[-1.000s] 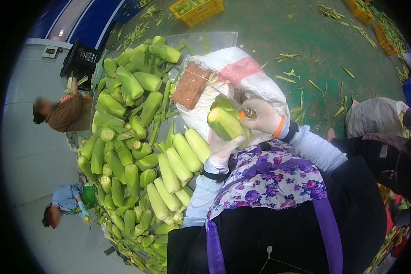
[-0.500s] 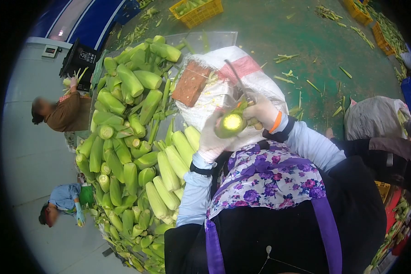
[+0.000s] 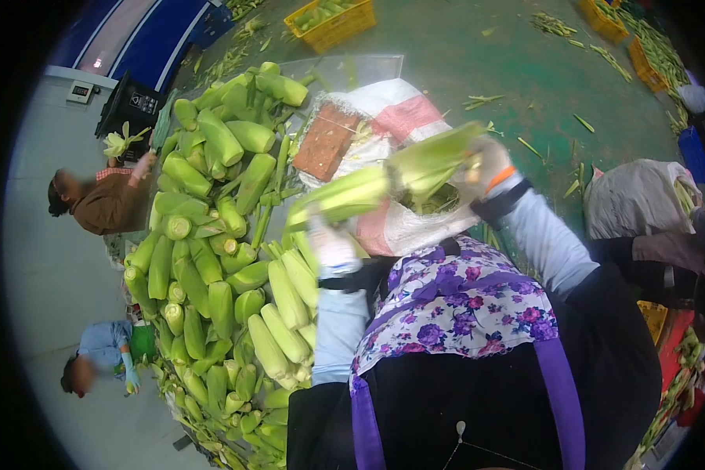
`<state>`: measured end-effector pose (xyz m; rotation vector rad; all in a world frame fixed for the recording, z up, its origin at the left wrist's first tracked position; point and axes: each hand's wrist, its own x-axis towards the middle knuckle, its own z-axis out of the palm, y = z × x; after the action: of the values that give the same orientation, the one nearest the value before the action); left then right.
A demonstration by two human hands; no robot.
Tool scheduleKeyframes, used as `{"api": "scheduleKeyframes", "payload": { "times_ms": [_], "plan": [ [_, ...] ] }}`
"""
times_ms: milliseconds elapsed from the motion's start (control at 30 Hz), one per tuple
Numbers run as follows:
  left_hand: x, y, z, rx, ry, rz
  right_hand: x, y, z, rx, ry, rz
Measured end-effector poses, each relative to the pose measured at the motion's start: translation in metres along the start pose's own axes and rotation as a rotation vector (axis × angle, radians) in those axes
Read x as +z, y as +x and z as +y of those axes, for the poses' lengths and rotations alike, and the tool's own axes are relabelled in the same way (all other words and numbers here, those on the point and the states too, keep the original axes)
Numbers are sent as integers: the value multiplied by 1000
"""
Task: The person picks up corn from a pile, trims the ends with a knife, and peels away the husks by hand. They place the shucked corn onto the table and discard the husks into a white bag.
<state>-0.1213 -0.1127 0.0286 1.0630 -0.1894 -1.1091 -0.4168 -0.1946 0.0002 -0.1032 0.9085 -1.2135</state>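
Observation:
My gloved left hand (image 3: 333,244) is closed round the lower left part of a pale green corn ear (image 3: 345,194), which lies slanted across the front of me. At the ear's other side, my gloved right hand (image 3: 487,166) is closed by the loosened green husk (image 3: 439,157); motion blurs its fingers, and what they grip is not clear. Under the ear is a white and pink sack (image 3: 403,106) with a brick (image 3: 327,142) on it. Several peeled ears (image 3: 288,294) lie beside my left forearm.
Unpeeled corn (image 3: 204,274) is heaped at the left. Two co-workers (image 3: 106,200) stand beyond it. A yellow crate (image 3: 337,27) is at the top, a filled sack (image 3: 638,202) at the right. Husk scraps litter the green floor (image 3: 525,94).
The ear has turned from end-on to lengthwise, with its husk spread out. My hands have moved apart, the right one outward and up. The curved blade seen earlier no longer shows.

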Motion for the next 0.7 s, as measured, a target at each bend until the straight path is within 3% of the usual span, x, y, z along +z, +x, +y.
{"api": "scheduleKeyframes", "payload": {
  "times_ms": [33,67,167,200,267,300,333,433,467,633,700],
  "plan": [
    [-14,14,13,5,-26,37,28,-43,-32,-20,-78,74],
    [-33,31,25,11,-49,73,-39,12,-38,-11,-297,107],
    [-38,29,32,27,53,7,-24,9,-17,-195,-649,-139],
    [-32,24,28,31,109,-48,-5,7,-3,-152,-769,-104],
    [-17,16,10,176,294,-229,43,-19,14,-529,-1183,-326],
    [-10,11,1,246,388,-319,62,-29,17,-480,-1157,-446],
    [2,0,0,192,426,-353,73,-35,19,-427,-1128,-564],
    [29,-24,5,55,474,-456,93,-45,17,-788,-1562,-762],
    [34,-26,5,27,446,-490,89,-38,17,-643,-1557,-776],
    [47,-30,14,-29,660,-598,73,-30,8,-431,-1478,-806],
    [48,-32,14,-53,605,-649,68,-30,3,-309,-1392,-761]
  ]
}}
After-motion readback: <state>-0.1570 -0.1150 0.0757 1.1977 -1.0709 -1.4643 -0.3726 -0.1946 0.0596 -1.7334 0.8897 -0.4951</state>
